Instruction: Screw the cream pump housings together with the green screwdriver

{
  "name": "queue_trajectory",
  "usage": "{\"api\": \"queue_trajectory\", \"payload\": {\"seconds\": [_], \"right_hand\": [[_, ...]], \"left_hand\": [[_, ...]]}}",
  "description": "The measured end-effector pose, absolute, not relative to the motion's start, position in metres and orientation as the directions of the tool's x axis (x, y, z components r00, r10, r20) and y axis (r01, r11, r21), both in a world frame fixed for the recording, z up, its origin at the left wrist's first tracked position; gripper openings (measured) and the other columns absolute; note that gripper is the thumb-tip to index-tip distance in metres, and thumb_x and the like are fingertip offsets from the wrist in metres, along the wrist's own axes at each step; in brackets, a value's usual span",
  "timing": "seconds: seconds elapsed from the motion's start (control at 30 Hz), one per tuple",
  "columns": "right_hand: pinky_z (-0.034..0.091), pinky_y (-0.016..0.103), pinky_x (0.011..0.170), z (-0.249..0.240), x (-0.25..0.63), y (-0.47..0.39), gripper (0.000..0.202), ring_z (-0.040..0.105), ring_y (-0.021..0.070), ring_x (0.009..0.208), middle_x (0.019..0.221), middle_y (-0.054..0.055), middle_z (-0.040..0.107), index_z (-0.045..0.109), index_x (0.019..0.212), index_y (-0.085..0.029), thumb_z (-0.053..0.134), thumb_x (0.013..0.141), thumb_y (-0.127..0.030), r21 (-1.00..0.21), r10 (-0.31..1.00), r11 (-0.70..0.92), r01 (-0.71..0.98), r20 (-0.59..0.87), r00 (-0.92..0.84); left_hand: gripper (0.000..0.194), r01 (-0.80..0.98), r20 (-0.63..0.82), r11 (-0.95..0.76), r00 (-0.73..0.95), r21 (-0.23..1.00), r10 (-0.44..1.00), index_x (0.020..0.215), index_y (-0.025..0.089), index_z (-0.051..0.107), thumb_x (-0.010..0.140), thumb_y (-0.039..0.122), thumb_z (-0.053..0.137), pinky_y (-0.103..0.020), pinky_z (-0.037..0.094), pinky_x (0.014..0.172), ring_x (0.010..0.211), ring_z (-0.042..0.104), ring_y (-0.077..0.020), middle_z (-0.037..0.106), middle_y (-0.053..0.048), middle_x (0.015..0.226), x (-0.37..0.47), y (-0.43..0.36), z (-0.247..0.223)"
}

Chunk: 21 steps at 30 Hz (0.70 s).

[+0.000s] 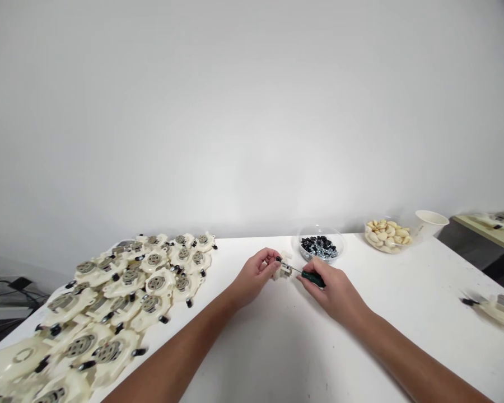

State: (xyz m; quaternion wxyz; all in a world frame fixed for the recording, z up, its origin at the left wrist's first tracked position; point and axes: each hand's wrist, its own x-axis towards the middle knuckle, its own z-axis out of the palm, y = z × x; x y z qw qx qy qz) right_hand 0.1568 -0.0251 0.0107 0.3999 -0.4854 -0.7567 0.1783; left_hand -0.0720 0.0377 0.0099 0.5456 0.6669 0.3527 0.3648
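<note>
Near the middle of the white table, my left hand [255, 275] is closed on a small cream plastic part [283, 268] with a dark piece at its upper left. My right hand [336, 288] grips the dark green handle of a screwdriver [313, 278]. Its thin shaft points left, and its tip meets or lies very close to the part beside my left fingertips; I cannot tell exactly where it touches. Just behind my right hand stands a clear round bowl [318, 228] holding small black pieces and silvery screws.
Many cream housings with round metal motors [154, 284] cover the table's left side, some stacked. At the back right are a clear bowl of cream oval pieces [388, 234] and a white cup [430, 223]. Another housing [498, 310] lies at the right edge. A wall [252, 112] rises behind.
</note>
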Motion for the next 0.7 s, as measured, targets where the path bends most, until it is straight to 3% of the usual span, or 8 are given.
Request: {"api": "queue_trajectory", "payload": {"seconds": [0.13,0.23,0.37,0.5,0.63,0.7], "right_hand": [[0.036,0.028,0.059,0.006,0.163,-0.021,0.014,0.058,0.017,0.064,0.075,0.001,0.065,0.055,0.09,-0.023,0.053,0.104,-0.028,-0.366,0.745,0.59,0.72,0.591,-0.31],[0.031,0.029,0.055,0.005,0.161,-0.021,0.025,0.052,0.0161,0.056,0.068,-0.001,0.06,0.05,0.082,-0.023,0.049,0.105,-0.03,-0.326,0.759,0.576,0.75,0.554,-0.342],[0.035,0.027,0.057,0.006,0.151,-0.025,0.021,0.053,0.0155,0.059,0.074,-0.002,0.062,0.048,0.087,-0.024,0.053,0.103,-0.037,-0.629,0.888,0.441,0.64,0.41,-0.209],[0.033,0.026,0.057,0.009,0.139,-0.026,0.031,0.045,0.014,0.059,0.064,-0.006,0.048,0.046,0.081,-0.024,0.063,0.096,-0.045,-0.902,0.982,0.182,0.391,0.188,-0.023],[0.02,0.025,0.045,0.012,0.135,-0.023,0.038,0.029,0.01,0.046,0.058,-0.009,0.041,0.044,0.081,-0.025,0.066,0.091,-0.054,-0.987,0.986,-0.154,0.048,-0.156,-0.051],[0.018,0.026,0.044,0.013,0.136,-0.022,0.038,0.026,0.0096,0.044,0.056,-0.01,0.038,0.044,0.082,-0.025,0.067,0.089,-0.055,-0.975,0.972,-0.22,-0.005,-0.219,-0.084]], "left_hand": [[0.026,0.05,0.11,-0.155,0.493,0.987,0.863,0.108,0.019,0.061,0.098,0.043,0.062,-0.025,0.041,0.07,0.073,0.047,-0.0122,0.05,0.002,0.084,-0.072,0.038,0.01],[0.026,0.056,0.11,-0.159,0.503,0.986,0.857,0.108,0.019,0.061,0.098,0.044,0.062,-0.025,0.042,0.069,0.072,0.048,-0.0125,0.05,0.002,0.083,-0.072,0.038,0.011],[0.029,0.079,0.112,-0.173,0.495,0.982,0.862,0.109,0.019,0.061,0.098,0.046,0.06,-0.026,0.046,0.068,0.07,0.051,-0.0131,0.052,0.001,0.084,-0.073,0.039,0.011],[0.029,0.074,0.115,-0.172,0.487,0.982,0.866,0.109,0.019,0.06,0.098,0.046,0.06,-0.026,0.048,0.068,0.069,0.053,-0.0127,0.051,0.002,0.083,-0.073,0.039,0.011],[0.03,0.047,0.127,-0.172,0.487,0.984,0.864,0.109,0.019,0.06,0.098,0.047,0.06,-0.026,0.049,0.068,0.071,0.052,-0.0132,0.05,0.002,0.083,-0.072,0.038,0.01],[0.031,0.043,0.123,-0.165,0.485,0.985,0.866,0.11,0.019,0.061,0.097,0.047,0.061,-0.026,0.049,0.068,0.071,0.052,-0.0133,0.05,0.002,0.083,-0.071,0.038,0.009]]}}
